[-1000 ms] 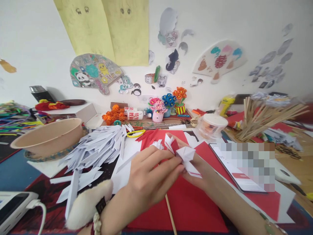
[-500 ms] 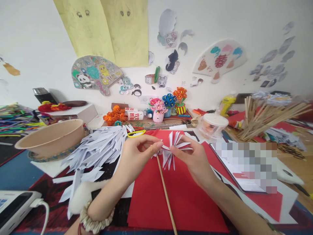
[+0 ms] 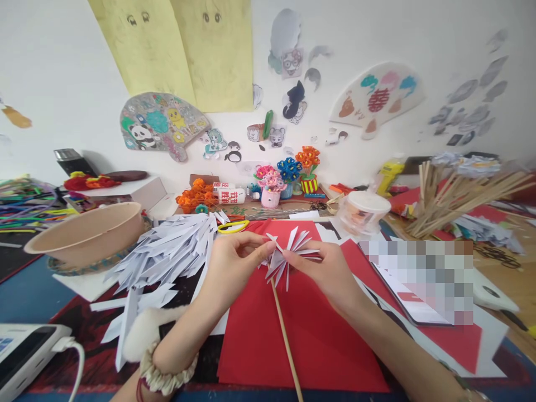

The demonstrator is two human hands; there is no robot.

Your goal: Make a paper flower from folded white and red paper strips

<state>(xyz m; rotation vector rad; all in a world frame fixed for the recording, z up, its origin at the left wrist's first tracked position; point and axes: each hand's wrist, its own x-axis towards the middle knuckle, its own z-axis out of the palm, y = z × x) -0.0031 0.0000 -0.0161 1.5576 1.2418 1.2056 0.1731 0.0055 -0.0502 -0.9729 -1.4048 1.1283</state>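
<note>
A white paper flower (image 3: 288,252) with pointed petals sits at the top of a thin wooden stick (image 3: 285,335), held up over a red paper sheet (image 3: 310,340). My left hand (image 3: 234,262) pinches the flower's left side with thumb and fingertips. My right hand (image 3: 326,273) pinches its right side, fingers closed on the petals. The stick runs down toward me between my forearms.
A heap of white cut paper strips (image 3: 167,254) lies left of my hands, beside a tan bowl (image 3: 87,231). A clear plastic tub (image 3: 363,212), a bundle of wooden sticks (image 3: 456,201), yellow scissors (image 3: 233,226) and small paper-flower pots (image 3: 272,190) stand behind. A charging device (image 3: 25,357) lies at the lower left.
One second ago both hands were closed over folded white paper low over the red sheet. They have since moved apart and the paper stands fanned out as a flower on the stick.
</note>
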